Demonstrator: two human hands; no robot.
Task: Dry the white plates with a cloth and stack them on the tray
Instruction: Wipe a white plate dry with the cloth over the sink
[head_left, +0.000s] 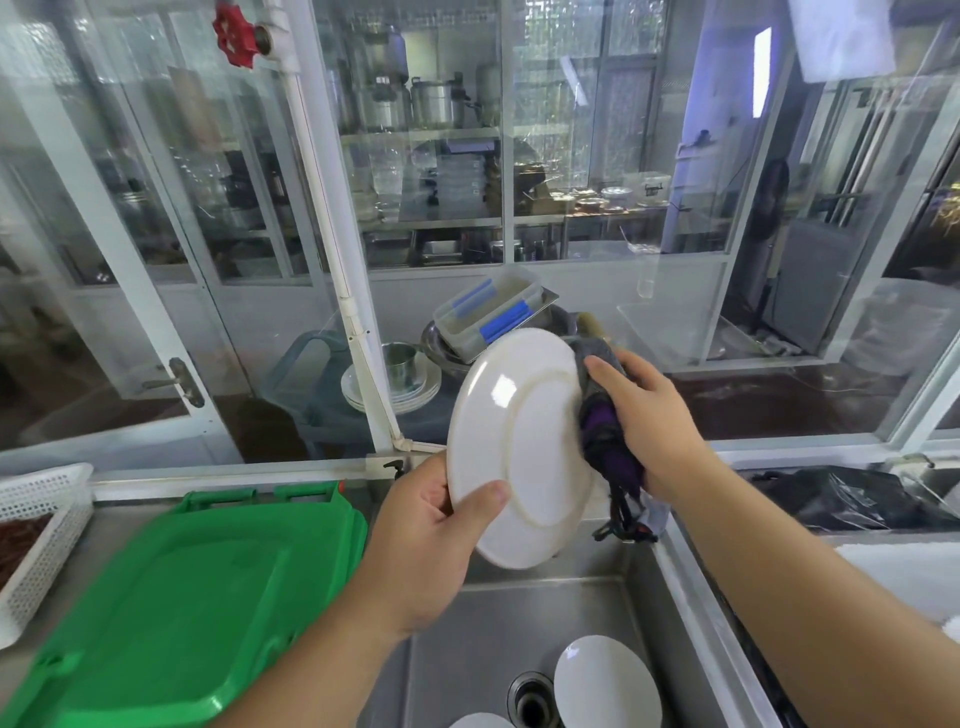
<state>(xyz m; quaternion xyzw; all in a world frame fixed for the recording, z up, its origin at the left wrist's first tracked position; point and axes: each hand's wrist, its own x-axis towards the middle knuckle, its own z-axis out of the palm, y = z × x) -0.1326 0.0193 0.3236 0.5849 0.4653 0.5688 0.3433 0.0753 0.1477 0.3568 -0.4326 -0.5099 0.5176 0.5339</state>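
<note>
Holding tilted plate (519, 447), underside up, cloth (605, 431) rubbing

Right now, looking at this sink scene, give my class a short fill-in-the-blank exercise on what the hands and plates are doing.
1. The left hand grips the rim of a white ____.
2. The right hand presses a dark ____ against the held plate.
3. Another white plate lies down in the ____, beside the drain.
4. The big lid on the counter is ____ in colour.

Missing words: plate; cloth; sink; green
</note>
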